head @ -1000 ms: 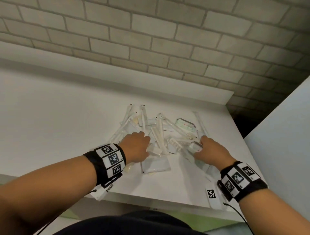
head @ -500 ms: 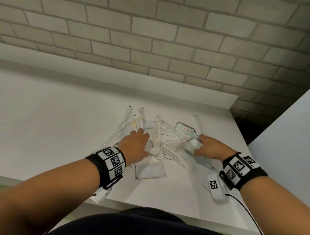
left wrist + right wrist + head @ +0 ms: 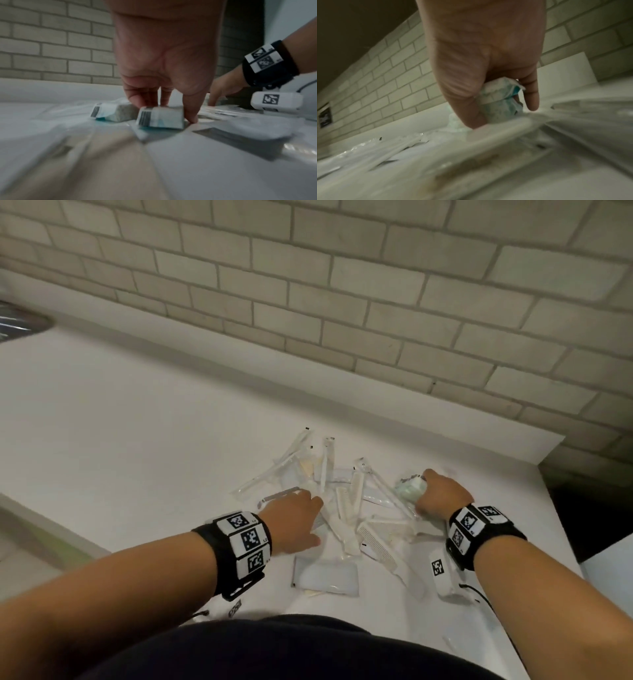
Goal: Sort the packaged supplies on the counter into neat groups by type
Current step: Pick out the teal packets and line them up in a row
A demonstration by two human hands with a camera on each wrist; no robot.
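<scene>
A jumbled pile of clear-wrapped supplies (image 3: 342, 494) lies on the white counter (image 3: 137, 457): white combs (image 3: 376, 546), long thin wrapped sticks (image 3: 274, 470) and a flat white sachet (image 3: 325, 575). My left hand (image 3: 298, 515) is on the pile's left side. In the left wrist view the left hand (image 3: 164, 112) pinches a small white-and-teal packet (image 3: 159, 119) between fingers and thumb, with a second such packet (image 3: 111, 112) just to its left. My right hand (image 3: 435, 491) at the pile's right side grips a crumpled pale green packet (image 3: 409, 487); the right wrist view shows that packet (image 3: 501, 102) inside the right hand (image 3: 503, 115).
A brick wall (image 3: 342, 302) and a low white ledge (image 3: 308, 392) run behind the counter. The counter's right edge (image 3: 555, 525) drops to a dark gap (image 3: 589, 508). Bare counter stretches left of the pile. A dark shiny object (image 3: 20, 320) sits at the far left.
My right hand has reached farther back to the pile's right side and closed on the pale green packet. My left hand shifted slightly left over the pile. The head view has tilted.
</scene>
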